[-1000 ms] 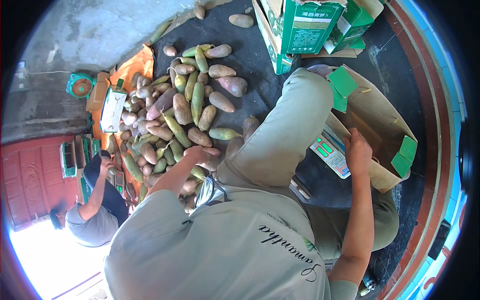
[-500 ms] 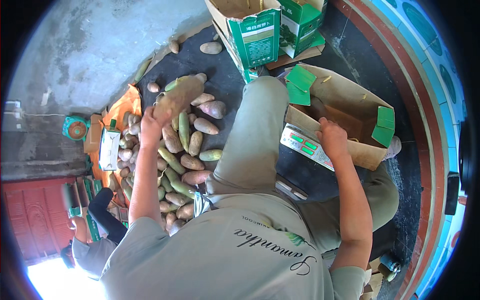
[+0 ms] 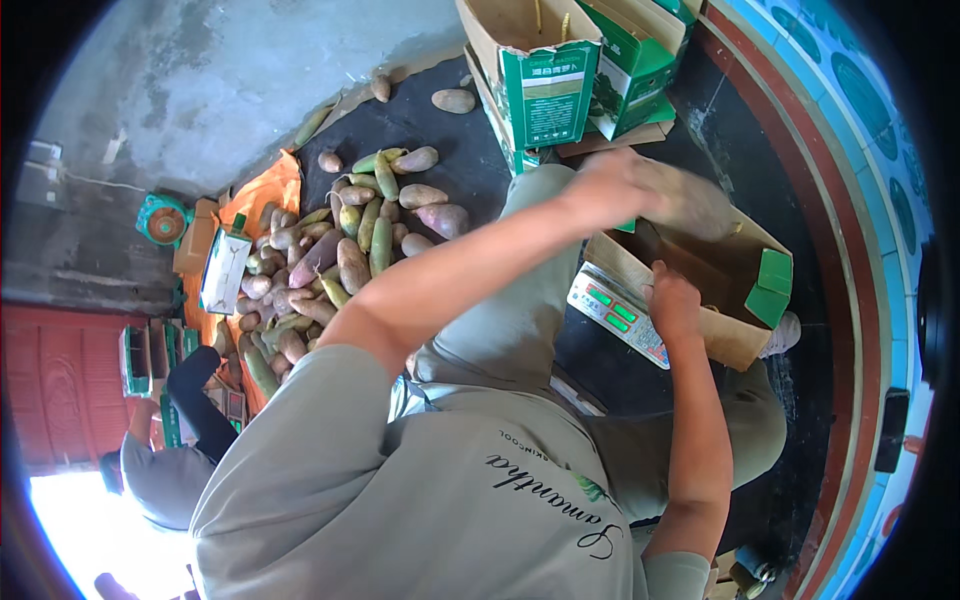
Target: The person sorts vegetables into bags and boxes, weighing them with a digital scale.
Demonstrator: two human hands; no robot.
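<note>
My left hand (image 3: 612, 185) reaches across to the right, closed on a large oblong brownish vegetable (image 3: 688, 203), blurred by motion. Hand and vegetable are over the far left side of an open cardboard box (image 3: 735, 345) with green flaps. At the box's near wall my right hand (image 3: 675, 300) is closed on the rim, its fingers partly hidden. The box rests on a digital scale (image 3: 622, 318) with lit green displays. Inside the box a dark shape shows, partly covered by my left hand's load.
On the left lies a heap of oblong green, brown and purplish vegetables (image 3: 352, 265), partly on orange sheeting (image 3: 268, 196). Green-and-white cartons (image 3: 548, 95) stand at the far side. A teal fan (image 3: 163, 219) sits by the wall. Another person (image 3: 175, 480) works at lower left.
My left hand has swung from above the heap rightward to the box, carrying the brownish vegetable. My right hand has stayed at the box's near rim. The view has shifted slightly.
</note>
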